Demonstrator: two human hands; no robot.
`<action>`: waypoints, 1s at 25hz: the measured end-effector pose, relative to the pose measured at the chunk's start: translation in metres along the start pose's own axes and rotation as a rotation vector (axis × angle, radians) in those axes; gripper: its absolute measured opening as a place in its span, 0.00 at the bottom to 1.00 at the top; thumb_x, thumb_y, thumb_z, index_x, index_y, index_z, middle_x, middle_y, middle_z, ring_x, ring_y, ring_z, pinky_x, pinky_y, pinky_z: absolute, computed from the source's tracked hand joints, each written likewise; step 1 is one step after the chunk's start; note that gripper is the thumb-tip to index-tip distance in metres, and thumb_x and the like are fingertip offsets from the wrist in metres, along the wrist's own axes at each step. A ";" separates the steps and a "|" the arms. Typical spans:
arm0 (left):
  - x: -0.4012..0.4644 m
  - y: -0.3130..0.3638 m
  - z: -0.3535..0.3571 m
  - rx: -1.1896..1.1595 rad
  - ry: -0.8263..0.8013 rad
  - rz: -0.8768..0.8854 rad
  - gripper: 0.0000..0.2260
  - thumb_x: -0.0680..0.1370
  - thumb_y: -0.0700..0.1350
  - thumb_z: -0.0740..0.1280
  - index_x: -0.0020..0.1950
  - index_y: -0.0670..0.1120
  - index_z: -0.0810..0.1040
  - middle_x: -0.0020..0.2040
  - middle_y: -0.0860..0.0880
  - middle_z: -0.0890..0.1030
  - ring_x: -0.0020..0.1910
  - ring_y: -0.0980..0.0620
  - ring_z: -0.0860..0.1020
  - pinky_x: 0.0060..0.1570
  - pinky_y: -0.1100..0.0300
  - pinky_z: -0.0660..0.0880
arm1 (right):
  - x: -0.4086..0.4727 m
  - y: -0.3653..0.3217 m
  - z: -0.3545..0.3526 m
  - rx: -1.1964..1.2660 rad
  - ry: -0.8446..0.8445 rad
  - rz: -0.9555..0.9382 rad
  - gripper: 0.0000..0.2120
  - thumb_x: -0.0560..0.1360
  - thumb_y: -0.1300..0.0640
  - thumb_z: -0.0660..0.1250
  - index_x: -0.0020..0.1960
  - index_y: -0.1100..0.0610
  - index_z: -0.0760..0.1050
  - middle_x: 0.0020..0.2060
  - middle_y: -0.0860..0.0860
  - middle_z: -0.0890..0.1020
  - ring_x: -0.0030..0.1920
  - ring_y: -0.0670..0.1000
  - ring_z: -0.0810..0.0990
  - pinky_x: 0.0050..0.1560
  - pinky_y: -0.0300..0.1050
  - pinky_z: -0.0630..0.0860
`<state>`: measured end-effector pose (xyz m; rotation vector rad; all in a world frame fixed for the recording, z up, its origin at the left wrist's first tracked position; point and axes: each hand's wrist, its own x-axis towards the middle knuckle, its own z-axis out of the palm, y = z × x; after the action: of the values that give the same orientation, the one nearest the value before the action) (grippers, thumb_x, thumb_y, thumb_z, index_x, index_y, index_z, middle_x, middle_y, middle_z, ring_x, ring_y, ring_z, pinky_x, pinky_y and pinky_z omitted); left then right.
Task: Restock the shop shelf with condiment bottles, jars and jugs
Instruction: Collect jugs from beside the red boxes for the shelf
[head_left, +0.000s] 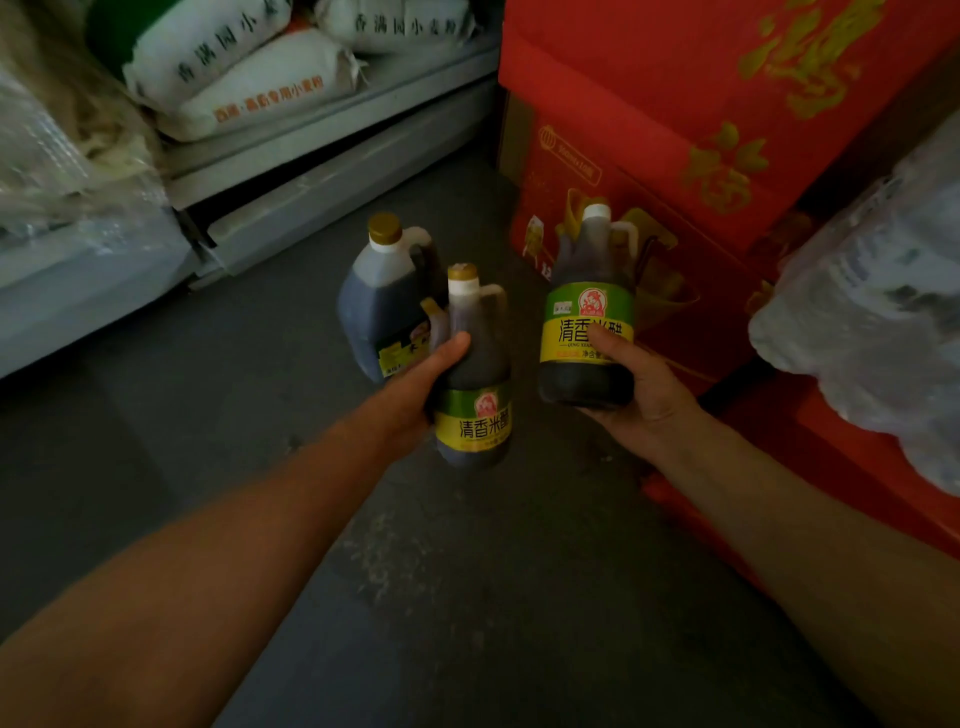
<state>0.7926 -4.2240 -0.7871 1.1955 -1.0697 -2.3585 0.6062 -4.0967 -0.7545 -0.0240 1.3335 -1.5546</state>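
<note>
Clearly the biggest things around are the red cartons (649, 130) stacked at the right and the grey shelf (332, 135) at the upper left, whose lower tier holds white flour sacks (249, 78); a plastic-wrapped bundle (872, 322) bulges in from the right edge, and grey floor (467, 597) fills the middle. Next in size comes the large jug (382, 296), dark liquid to its shoulder, gold cap, moulded handle; it sits beyond the left hand (410, 400), and whether that hand carries it or it stands on the floor cannot be told from here. Being so full it probably weighs a good deal and is best lifted by its handle. The left hand grips the left vinegar bottle (475, 384) round its upper body, thumb across the front above the yellow-green label, and a further small neck pokes up beside its fingers. The right hand (644, 384) cups the right vinegar bottle (589, 317) low down, thumb laid on the label, palm under the base, so the bottle stands upright just in front of the cartons. Both bottles look like rigid plastic, full and dark, so fairly heavy for their size and top-steady only if held low or by the loop handle at the neck. Glossy labels and smooth walls may slip; a hold under the base or through the handle seems safest when setting them on a shelf.
</note>
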 end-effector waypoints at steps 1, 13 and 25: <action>-0.005 0.005 0.004 -0.045 -0.016 0.003 0.20 0.69 0.55 0.69 0.60 0.52 0.76 0.54 0.47 0.84 0.56 0.47 0.81 0.49 0.52 0.76 | -0.004 -0.002 0.002 0.004 -0.008 -0.009 0.35 0.65 0.55 0.76 0.70 0.56 0.71 0.62 0.57 0.82 0.60 0.59 0.82 0.61 0.61 0.78; -0.055 0.049 0.030 -0.179 -0.067 -0.033 0.35 0.66 0.67 0.70 0.65 0.46 0.76 0.57 0.40 0.83 0.56 0.41 0.82 0.57 0.44 0.77 | -0.047 -0.021 0.023 -0.029 -0.251 -0.066 0.42 0.58 0.52 0.81 0.70 0.57 0.73 0.60 0.58 0.83 0.60 0.60 0.82 0.62 0.61 0.77; -0.070 0.061 0.024 0.045 -0.077 0.068 0.19 0.72 0.52 0.70 0.60 0.46 0.77 0.54 0.42 0.84 0.53 0.44 0.83 0.51 0.50 0.80 | -0.048 -0.011 0.036 0.033 -0.354 -0.064 0.54 0.50 0.45 0.87 0.71 0.56 0.70 0.63 0.59 0.81 0.61 0.60 0.82 0.52 0.60 0.81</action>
<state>0.8123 -4.2155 -0.6938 1.0744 -1.1751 -2.3574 0.6418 -4.0915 -0.7056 -0.3098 1.0361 -1.5410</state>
